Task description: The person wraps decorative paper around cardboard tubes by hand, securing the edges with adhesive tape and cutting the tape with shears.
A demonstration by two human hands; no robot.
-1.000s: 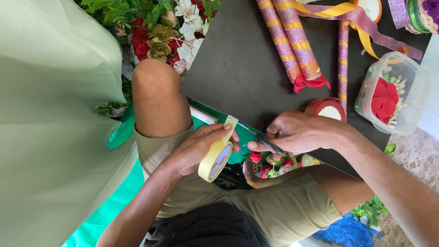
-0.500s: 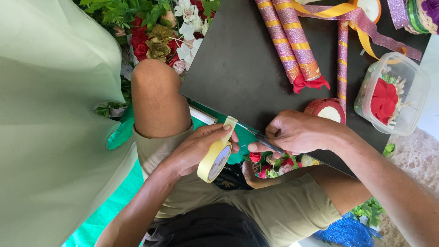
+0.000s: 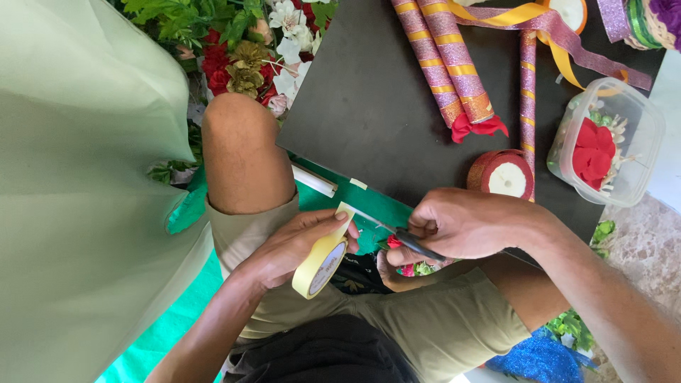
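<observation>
1. Head view: left hand [image 3: 287,245] gripped a roll of pale yellow masking tape [image 3: 320,264], fingers curled round the ring, thumb pressed on the pulled-out tape end [image 3: 345,211].
2. Roll sat over the lap, just above the khaki shorts [image 3: 425,333], beside the raised bare knee [image 3: 241,152].
3. Right hand [image 3: 464,223] was closed round dark-handled scissors [image 3: 408,241], fingers folded tight on the handles.
4. Scissor blades pointed left toward the tape end, tip touching or just short of the strip; could not tell which.
5. Whether the blades were open or shut could not be told, too thin and partly hidden.
6. Black board [image 3: 383,106] lay ahead of both hands, its near edge just above them.
7. On the board: two pink glitter rolls with gold bands [image 3: 443,60], side by side, with a red bow [image 3: 479,128] at their lower end.
8. Red glitter ribbon spool [image 3: 502,174] stood just above the right hand, near the wrist.
9. Clear plastic tub [image 3: 638,142] at right held a red fabric flower [image 3: 592,152].
10. Yellow and pink ribbons [image 3: 553,32] trailed across the board's top right.
11. Artificial flowers, red and white with green leaves [image 3: 248,50], lay beyond the knee, top left.
12. Pale green cloth [image 3: 78,198] filled the left side; teal cloth [image 3: 177,319] lay under it.
13. Blue glitter piece [image 3: 539,358] lay bottom right.
</observation>
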